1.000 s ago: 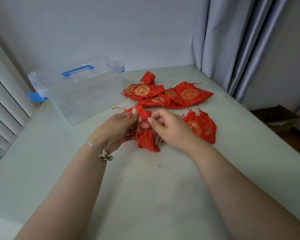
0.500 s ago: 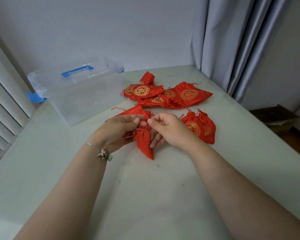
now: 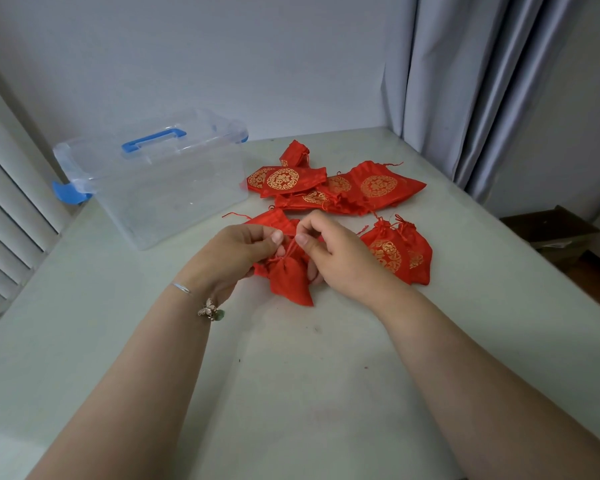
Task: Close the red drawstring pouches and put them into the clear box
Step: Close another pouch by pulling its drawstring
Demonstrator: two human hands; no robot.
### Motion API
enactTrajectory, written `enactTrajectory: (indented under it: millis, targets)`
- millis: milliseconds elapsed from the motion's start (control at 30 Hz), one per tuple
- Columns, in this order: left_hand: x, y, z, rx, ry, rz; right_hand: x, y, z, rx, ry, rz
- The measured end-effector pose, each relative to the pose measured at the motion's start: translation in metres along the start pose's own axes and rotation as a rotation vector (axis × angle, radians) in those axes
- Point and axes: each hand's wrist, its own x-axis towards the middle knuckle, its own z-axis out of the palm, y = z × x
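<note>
Far left: window blinds (image 3: 4, 202), cut off by the frame edge. Clear box (image 3: 174, 199) sits on the table (image 3: 291, 375) at back left, blue handle (image 3: 153, 142) and blue latch (image 3: 68, 194) visible; can't tell whether the lid is seated or what, if anything, lies inside, walls too hazy. Left hand (image 3: 232, 254), bracelet (image 3: 210, 311) on its wrist, thumb and forefinger pinching the cord at the neck of the held pouch (image 3: 290, 280). The pouch's body hangs down onto the table between both hands; its mouth is hidden by fingers, so how far it's cinched isn't readable. Another pouch (image 3: 274, 220) lies just behind the left hand, mostly covered. Right hand (image 3: 340, 254) pinches the cord from the other side, lower fingers tucked behind the fabric. Loose pile of pouches (image 3: 333, 188) lies past the hands, overlapping, count unclear. Two cinched pouches (image 3: 399, 254) just beside the right hand. Far right: curtain (image 3: 465, 98), cardboard box (image 3: 555, 233) on the floor, partly cut off.
</note>
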Motion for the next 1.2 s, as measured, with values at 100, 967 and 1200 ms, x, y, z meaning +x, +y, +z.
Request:
enactTrajectory:
  millis: [100, 967, 1200]
  targets:
    - [-0.001, 0.002, 0.001, 0.02, -0.046, 0.024, 0.0, 0.0, 0.002, -0.07, 0.039, -0.098]
    - [-0.003, 0.004, 0.008, -0.252, -0.103, 0.005, -0.001, -0.009, -0.013, 0.494, -0.268, 0.379]
    - [-0.005, 0.006, 0.006, -0.263, -0.056, 0.029, 0.002, -0.008, -0.012, 0.376, -0.08, 0.302]
